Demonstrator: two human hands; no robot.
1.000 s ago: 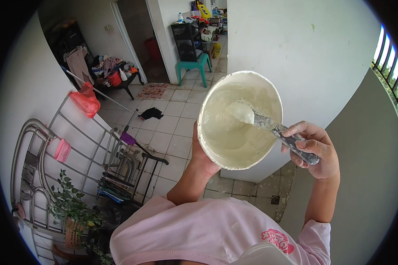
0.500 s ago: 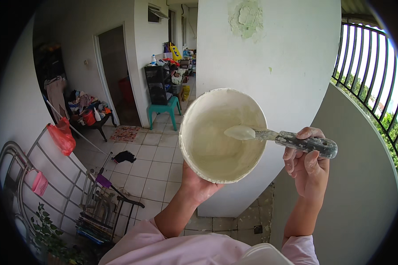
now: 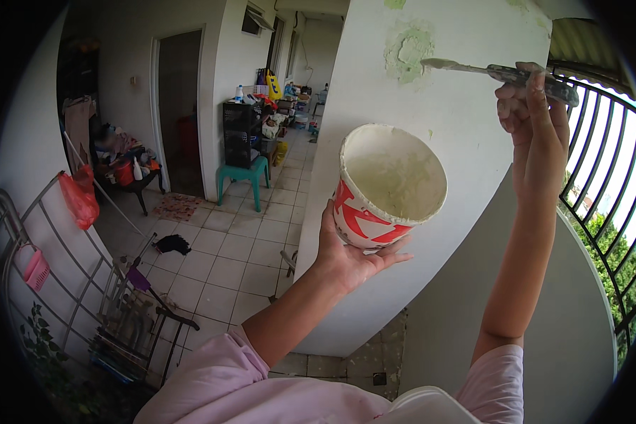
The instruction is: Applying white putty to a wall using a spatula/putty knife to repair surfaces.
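Note:
My left hand (image 3: pixel 348 260) holds up a white and red plastic tub (image 3: pixel 366 220) from below, its fingers spread under the base. Pale putty coats the inside of the tub, which leans with its mouth toward me. Up at the right, my right hand (image 3: pixel 539 116) grips the dark, putty-smeared handle of a putty knife (image 3: pixel 500 72). The blade points left, with its tip at the right edge of a rough greenish-white patch (image 3: pixel 408 55) on the white wall (image 3: pixel 466 127). Whether the tip touches the wall I cannot tell.
A dark metal railing (image 3: pixel 608 148) tops the low grey wall (image 3: pixel 487 283) at right. At left stand a metal rack (image 3: pixel 63 233) and a green stool (image 3: pixel 244 173) under black shelves (image 3: pixel 246 127). A dark cloth (image 3: pixel 172 244) lies on the tiled floor (image 3: pixel 237 265).
My right hand has lifted the putty knife out of the tub, up to the wall patch. My left hand has shifted right with the tub and tilted it, showing its red side.

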